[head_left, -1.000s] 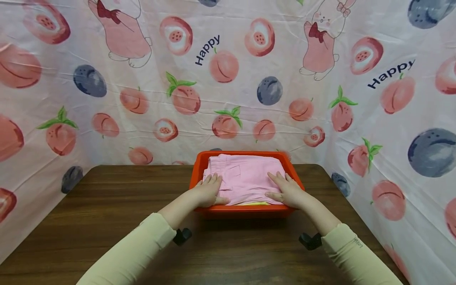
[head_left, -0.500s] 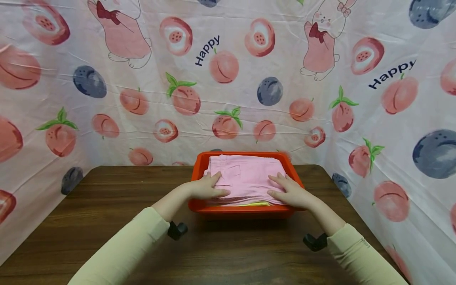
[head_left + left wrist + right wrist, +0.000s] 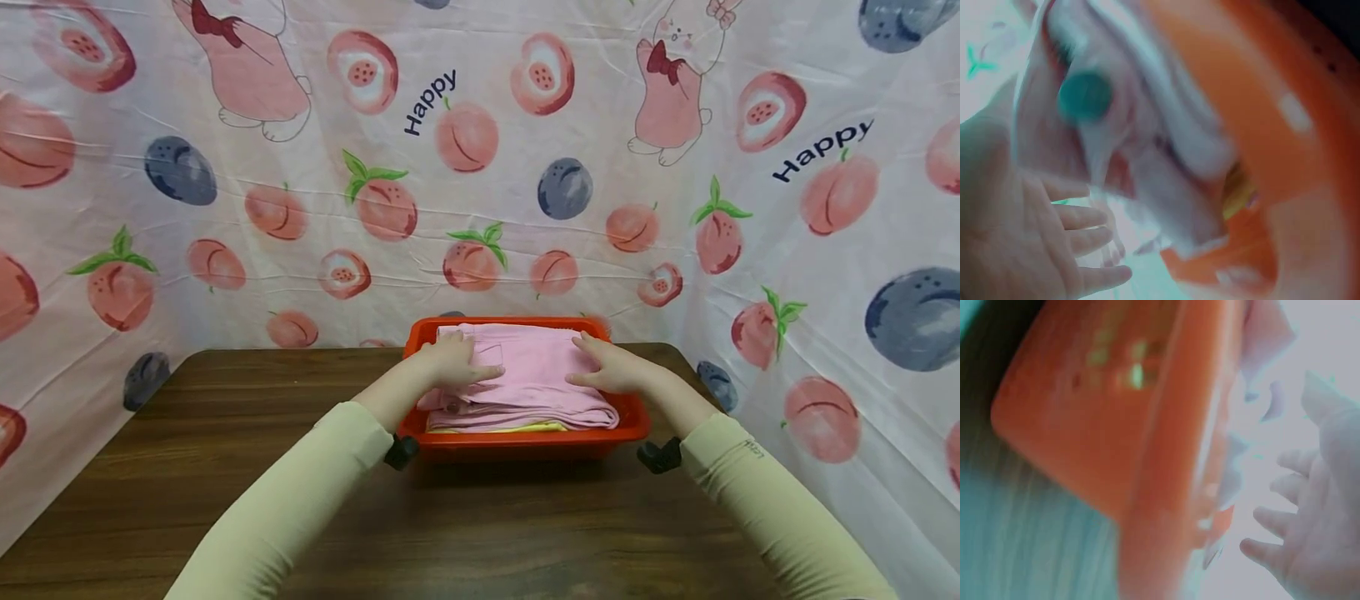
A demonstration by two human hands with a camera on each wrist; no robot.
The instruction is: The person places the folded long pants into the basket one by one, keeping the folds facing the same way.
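Observation:
Folded pink trousers (image 3: 534, 362) with a pocket lie on top in an orange-red plastic bin (image 3: 517, 448); a round button (image 3: 1085, 95) shows in the left wrist view. Beneath them peeks the edge of a yellow cloth (image 3: 528, 427). My left hand (image 3: 452, 363) is over the left side of the trousers, fingers extended. Over their right side, near the bin's rim, is my right hand (image 3: 617, 368), fingers apart. Both wrist views show straight fingers holding nothing; blur hides whether either hand touches the cloth.
The bin stands at the far side of a dark brown wooden table (image 3: 300, 467). Behind and beside it hangs a white curtain (image 3: 495, 208) printed with peaches and rabbits. A black camera mount sits under each wrist.
Both hands have risen from the trousers' near part and moved toward their far side. The front folds of the trousers now show more. The head view has shifted slightly.

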